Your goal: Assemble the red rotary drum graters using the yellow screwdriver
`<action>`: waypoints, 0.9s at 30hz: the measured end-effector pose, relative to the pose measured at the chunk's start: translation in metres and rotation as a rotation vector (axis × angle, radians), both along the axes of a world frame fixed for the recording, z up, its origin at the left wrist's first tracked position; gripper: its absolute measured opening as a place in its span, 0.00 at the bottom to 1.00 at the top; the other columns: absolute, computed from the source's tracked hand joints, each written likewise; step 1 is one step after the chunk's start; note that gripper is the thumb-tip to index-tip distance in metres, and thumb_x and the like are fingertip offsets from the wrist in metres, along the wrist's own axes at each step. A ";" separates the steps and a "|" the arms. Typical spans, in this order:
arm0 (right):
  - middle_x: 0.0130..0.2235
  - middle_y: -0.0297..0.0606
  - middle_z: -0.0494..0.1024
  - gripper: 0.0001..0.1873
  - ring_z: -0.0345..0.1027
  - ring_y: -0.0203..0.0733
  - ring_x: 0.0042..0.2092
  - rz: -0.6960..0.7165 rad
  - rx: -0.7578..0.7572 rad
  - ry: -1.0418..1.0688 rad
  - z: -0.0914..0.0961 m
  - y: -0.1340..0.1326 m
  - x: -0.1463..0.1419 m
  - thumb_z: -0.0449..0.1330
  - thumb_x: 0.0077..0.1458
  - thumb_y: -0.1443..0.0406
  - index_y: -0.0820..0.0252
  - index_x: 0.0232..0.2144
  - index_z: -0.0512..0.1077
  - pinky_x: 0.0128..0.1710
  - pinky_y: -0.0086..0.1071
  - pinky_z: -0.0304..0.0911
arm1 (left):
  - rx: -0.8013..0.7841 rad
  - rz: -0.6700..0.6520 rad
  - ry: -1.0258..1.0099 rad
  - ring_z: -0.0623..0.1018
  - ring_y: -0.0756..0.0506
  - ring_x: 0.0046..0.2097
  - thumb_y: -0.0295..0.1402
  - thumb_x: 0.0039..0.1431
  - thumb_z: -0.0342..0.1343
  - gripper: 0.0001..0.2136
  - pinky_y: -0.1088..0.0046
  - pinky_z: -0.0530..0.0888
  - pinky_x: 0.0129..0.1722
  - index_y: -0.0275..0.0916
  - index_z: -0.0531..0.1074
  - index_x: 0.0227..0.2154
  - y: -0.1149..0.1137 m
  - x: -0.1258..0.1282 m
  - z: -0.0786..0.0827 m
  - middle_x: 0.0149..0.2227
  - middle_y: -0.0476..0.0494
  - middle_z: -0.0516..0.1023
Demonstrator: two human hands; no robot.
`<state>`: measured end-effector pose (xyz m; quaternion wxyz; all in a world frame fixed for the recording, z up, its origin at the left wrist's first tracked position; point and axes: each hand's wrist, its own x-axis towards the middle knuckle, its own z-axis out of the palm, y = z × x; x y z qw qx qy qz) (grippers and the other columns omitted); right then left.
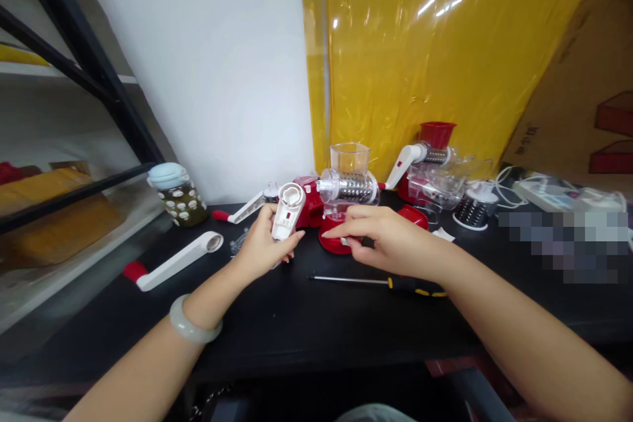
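My left hand (264,244) is closed around a white plastic crank handle (288,208), its round socket end pointing up and its lower part hidden by my fingers. My right hand (378,237) is pinched over the red base of a rotary grater, with a small whitish piece (345,242) at the fingertips; its exact kind is too small to tell. Behind the hands stands the rotary grater (350,186), with a clear hopper and a metal drum inside a clear housing. A screwdriver (376,281) with a black and yellow handle lies below my right hand.
Another crank handle (180,260) with a red knob lies at the left, near a lidded jar (178,194). A second grater (435,158) stands behind at right, beside a loose drum (475,206) and a power strip (564,194). Yellow-wrapped material and a carton rise behind.
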<state>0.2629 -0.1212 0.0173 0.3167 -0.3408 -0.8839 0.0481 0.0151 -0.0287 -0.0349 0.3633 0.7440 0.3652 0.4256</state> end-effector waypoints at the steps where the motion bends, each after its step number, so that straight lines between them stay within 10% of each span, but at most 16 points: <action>1: 0.36 0.37 0.75 0.16 0.67 0.34 0.35 0.017 0.007 0.047 -0.002 0.003 -0.006 0.55 0.57 0.74 0.59 0.44 0.77 0.37 0.28 0.64 | 0.013 0.014 -0.042 0.72 0.50 0.17 0.40 0.51 0.66 0.22 0.75 0.70 0.14 0.42 0.60 0.42 -0.001 0.000 0.002 0.24 0.56 0.73; 11: 0.30 0.33 0.75 0.05 0.67 0.32 0.31 0.024 -0.017 0.319 0.008 0.027 -0.065 0.65 0.54 0.69 0.64 0.36 0.76 0.33 0.27 0.64 | 0.178 -0.173 -0.606 0.71 0.50 0.27 0.49 0.59 0.58 0.22 0.74 0.71 0.26 0.37 0.69 0.47 -0.001 0.001 0.011 0.26 0.52 0.68; 18: 0.32 0.37 0.80 0.10 0.73 0.34 0.32 -0.007 -0.093 0.356 0.027 0.053 -0.086 0.61 0.54 0.74 0.65 0.40 0.75 0.37 0.29 0.69 | 0.001 -0.199 -0.535 0.68 0.50 0.19 0.61 0.57 0.49 0.27 0.73 0.67 0.18 0.38 0.68 0.31 0.008 -0.005 -0.006 0.19 0.51 0.68; 27: 0.35 0.36 0.82 0.11 0.77 0.35 0.34 0.103 -0.163 0.519 0.005 0.061 -0.081 0.60 0.57 0.72 0.60 0.42 0.76 0.37 0.30 0.72 | -0.167 -0.222 -0.476 0.69 0.50 0.17 0.65 0.54 0.48 0.30 0.73 0.73 0.17 0.38 0.67 0.28 0.002 -0.001 -0.009 0.18 0.51 0.70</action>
